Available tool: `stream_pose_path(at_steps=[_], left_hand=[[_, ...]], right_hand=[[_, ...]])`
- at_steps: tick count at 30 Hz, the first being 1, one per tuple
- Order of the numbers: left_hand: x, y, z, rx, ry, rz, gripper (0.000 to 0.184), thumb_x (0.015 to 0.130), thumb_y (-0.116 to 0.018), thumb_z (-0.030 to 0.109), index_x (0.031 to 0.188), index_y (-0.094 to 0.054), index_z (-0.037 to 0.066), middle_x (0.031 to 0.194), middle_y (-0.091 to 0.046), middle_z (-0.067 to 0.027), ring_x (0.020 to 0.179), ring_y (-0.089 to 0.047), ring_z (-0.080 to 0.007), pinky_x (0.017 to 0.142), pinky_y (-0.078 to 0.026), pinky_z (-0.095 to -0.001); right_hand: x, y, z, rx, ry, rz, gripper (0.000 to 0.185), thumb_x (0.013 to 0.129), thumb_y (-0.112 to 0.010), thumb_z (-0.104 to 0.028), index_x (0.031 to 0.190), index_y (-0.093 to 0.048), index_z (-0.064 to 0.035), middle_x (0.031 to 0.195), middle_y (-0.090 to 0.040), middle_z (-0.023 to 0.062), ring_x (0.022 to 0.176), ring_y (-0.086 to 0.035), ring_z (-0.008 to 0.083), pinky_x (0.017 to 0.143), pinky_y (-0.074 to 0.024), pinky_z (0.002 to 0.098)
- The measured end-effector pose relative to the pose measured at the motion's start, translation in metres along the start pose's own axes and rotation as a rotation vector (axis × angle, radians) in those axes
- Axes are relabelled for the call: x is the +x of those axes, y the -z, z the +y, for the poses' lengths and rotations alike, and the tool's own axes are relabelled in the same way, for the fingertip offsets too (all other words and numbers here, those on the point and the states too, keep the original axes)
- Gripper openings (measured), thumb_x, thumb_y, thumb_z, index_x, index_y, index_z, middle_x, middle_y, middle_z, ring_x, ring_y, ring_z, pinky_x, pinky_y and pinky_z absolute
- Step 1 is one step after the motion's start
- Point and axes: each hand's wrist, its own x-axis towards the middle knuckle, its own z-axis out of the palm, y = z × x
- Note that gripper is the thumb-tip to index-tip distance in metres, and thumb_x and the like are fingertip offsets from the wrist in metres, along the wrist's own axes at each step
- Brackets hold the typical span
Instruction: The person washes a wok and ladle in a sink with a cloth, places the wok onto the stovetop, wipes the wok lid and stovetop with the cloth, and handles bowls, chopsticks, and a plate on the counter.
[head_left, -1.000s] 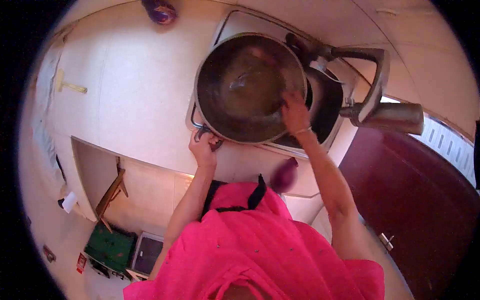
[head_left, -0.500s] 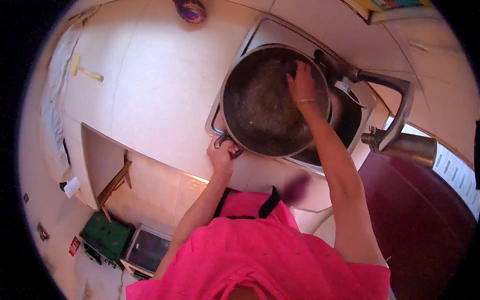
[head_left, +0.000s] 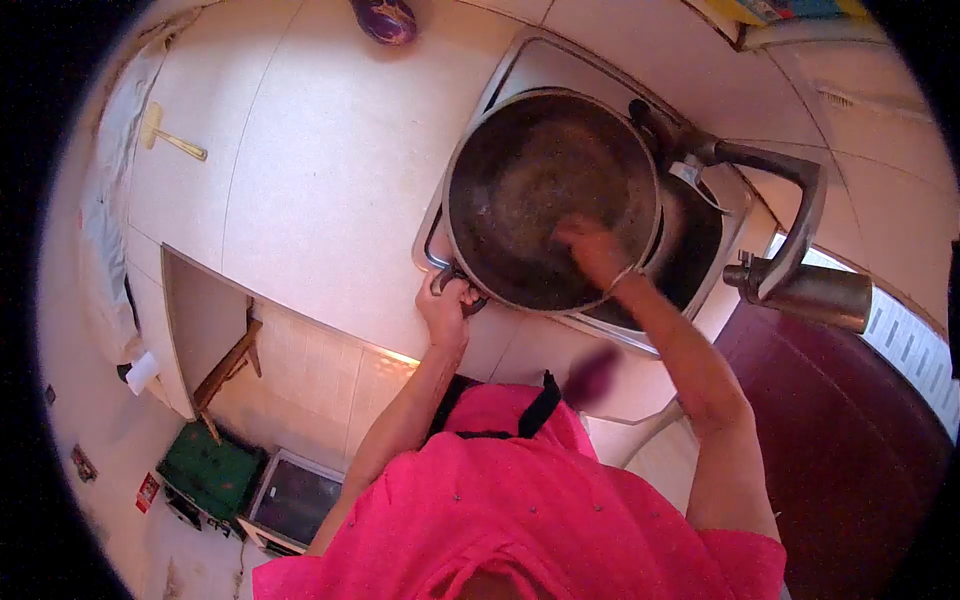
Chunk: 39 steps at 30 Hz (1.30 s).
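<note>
A large dark pan point(head_left: 530, 170) rests over the sink point(head_left: 700, 235), tilted a little toward me. My left hand point(head_left: 445, 305) is wrapped round the pan's dark handle point(head_left: 472, 303) at its lower left rim. Inside the pan, on the lower right of its bottom, is my right hand point(head_left: 595, 250), with fingers bent and blurred by motion; whatever it may hold is hidden. The tap point(head_left: 770, 158) stands at the right of the pan. Some dull residue shows on the pan's inner surface.
On the counter point(head_left: 330, 170) lie a purple patterned object point(head_left: 385, 20) at the back and a yellow brush-like tool point(head_left: 175, 135) at the left. A metal cylinder point(head_left: 815, 293) is fixed at the right. Below left are a green-topped box point(head_left: 212, 468) and a stool point(head_left: 235, 370).
The view has shifted, so the pan appears further right. My right hand has moved within the pan, first up to its far side, then back down toward me. My left hand stays on the handle.
</note>
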Motion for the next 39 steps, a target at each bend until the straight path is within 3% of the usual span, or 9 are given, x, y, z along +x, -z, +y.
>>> stream_pose_path(at_steps=[3, 5, 14, 23, 27, 31, 35, 38, 39], left_hand=[[0.0, 0.0, -0.003, -0.005, 0.016, 0.003, 0.009, 0.07, -0.052, -0.008, 0.076, -0.05, -0.002, 0.059, -0.052, -0.0058, 0.049, -0.048, -0.0122, 0.049, -0.04, -0.0238], [-0.001, 0.001, -0.005, 0.014, 0.016, 0.006, 0.009, 0.07, -0.051, -0.009, 0.077, -0.05, -0.002, 0.059, -0.052, -0.0059, 0.049, -0.048, -0.0122, 0.049, -0.04, -0.0236], [-0.005, 0.002, -0.006, -0.047, 0.021, -0.002, 0.01, 0.07, -0.051, -0.009, 0.077, -0.05, -0.002, 0.06, -0.052, -0.0059, 0.048, -0.048, -0.0124, 0.049, -0.04, -0.0232], [-0.004, 0.002, -0.002, 0.066, 0.011, 0.022, 0.008, 0.072, -0.054, -0.006, 0.077, -0.05, -0.001, 0.059, -0.052, -0.0049, 0.05, -0.049, -0.0115, 0.049, -0.041, -0.024], [-0.005, -0.004, -0.006, 0.031, -0.002, 0.015, 0.007, 0.07, -0.054, -0.005, 0.075, -0.05, -0.001, 0.058, -0.054, -0.0062, 0.049, -0.051, -0.0131, 0.049, -0.041, -0.0235], [-0.001, -0.008, -0.003, 0.057, -0.039, 0.056, 0.007, 0.069, -0.053, -0.006, 0.072, -0.049, -0.001, 0.058, -0.053, -0.0064, 0.049, -0.05, -0.0133, 0.049, -0.041, -0.0238], [0.004, -0.012, -0.003, 0.02, -0.03, 0.025, 0.008, 0.069, -0.053, -0.007, 0.072, -0.049, -0.001, 0.058, -0.052, -0.0065, 0.049, -0.049, -0.0128, 0.049, -0.04, -0.0239], [0.004, -0.01, -0.003, -0.007, -0.006, 0.006, 0.008, 0.069, -0.053, -0.007, 0.071, -0.049, -0.001, 0.058, -0.052, -0.0065, 0.049, -0.049, -0.0126, 0.049, -0.04, -0.0238], [0.002, -0.008, -0.002, -0.002, -0.012, -0.004, 0.008, 0.069, -0.053, -0.007, 0.072, -0.049, -0.001, 0.058, -0.052, -0.0065, 0.049, -0.049, -0.0127, 0.049, -0.04, -0.0238]], right_hand=[[0.043, 0.045, 0.022, -0.038, -0.156, 0.366, 0.036, 0.077, -0.051, -0.005, 0.111, -0.058, -0.0151, 0.116, -0.054, 0.0093, 0.105, -0.053, 0.0291, 0.086, -0.0471, 0.0406], [0.058, 0.03, 0.029, -0.164, -0.229, 0.372, 0.036, 0.077, -0.051, -0.005, 0.111, -0.058, -0.0141, 0.118, -0.052, 0.0094, 0.106, -0.052, 0.029, 0.088, -0.0462, 0.0398], [-0.007, -0.026, -0.029, 0.249, 0.067, 0.023, 0.039, 0.072, -0.058, -0.002, 0.11, -0.06, -0.0116, 0.111, -0.054, 0.0107, 0.1, -0.053, 0.0305, 0.087, -0.0452, 0.0369], [0.167, 0.024, -0.034, 0.268, -0.537, 0.704, 0.038, 0.076, -0.065, -0.026, 0.104, -0.059, -0.001, 0.102, -0.059, 0.0207, 0.093, -0.056, 0.0361, 0.083, -0.0445, 0.0418], [0.107, 0.005, -0.117, 0.52, -0.241, 0.372, 0.026, 0.078, -0.061, -0.013, 0.099, -0.059, 0.0007, 0.105, -0.056, 0.0204, 0.098, -0.053, 0.0359, 0.087, -0.0427, 0.04], [-0.011, -0.024, -0.077, 0.454, 0.072, 0.074, 0.026, 0.076, -0.057, -0.002, 0.102, -0.059, -0.0025, 0.11, -0.052, 0.0145, 0.105, -0.051, 0.0324, 0.091, -0.0424, 0.0372], [-0.03, -0.003, 0.011, -0.147, -0.061, -0.072, 0.036, 0.072, -0.056, -0.003, 0.107, -0.059, -0.0123, 0.112, -0.053, 0.0101, 0.105, -0.052, 0.0298, 0.088, -0.0455, 0.037], [0.0, 0.02, -0.039, 0.05, -0.206, -0.181, 0.034, 0.073, -0.054, -0.004, 0.106, -0.058, -0.0119, 0.112, -0.053, 0.01, 0.104, -0.053, 0.0298, 0.085, -0.0468, 0.0358], [0.009, 0.01, -0.057, 0.112, -0.012, -0.078, 0.03, 0.076, -0.051, -0.007, 0.104, -0.057, -0.0107, 0.111, -0.052, 0.0113, 0.103, -0.052, 0.0306, 0.085, -0.0469, 0.0373]])
